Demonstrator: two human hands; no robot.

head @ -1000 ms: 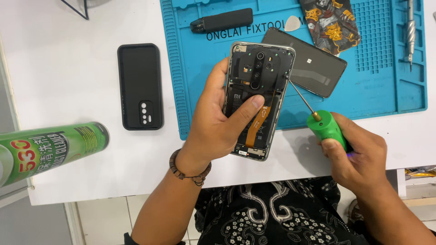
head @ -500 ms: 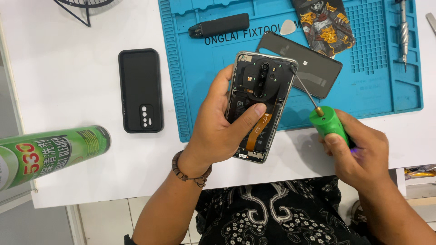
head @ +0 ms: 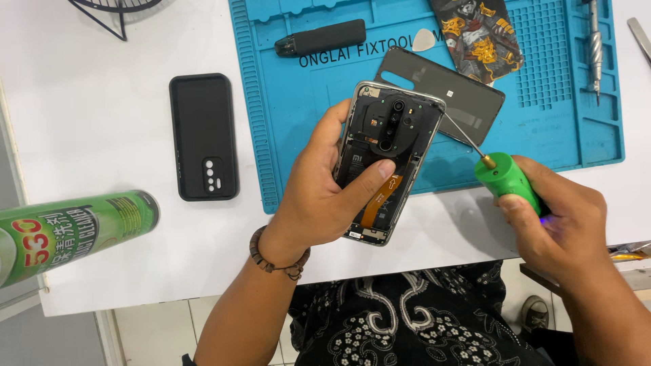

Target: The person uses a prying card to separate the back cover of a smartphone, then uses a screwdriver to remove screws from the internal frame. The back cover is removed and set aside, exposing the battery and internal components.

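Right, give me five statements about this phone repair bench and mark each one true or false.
1. The left hand grips the opened smartphone with its back cover off. True.
2. The right hand holds a red pair of pliers. False: it holds a green-handled screwdriver, its thin shaft reaching the phone's upper right corner.
3. The black soft phone case lies on the blue mat. False: it lies on the white table, left of the blue silicone work mat.
4. The dark grey back cover lies on the mat behind the phone. True.
5. The green spray can stands upright. False: it lies on its side.
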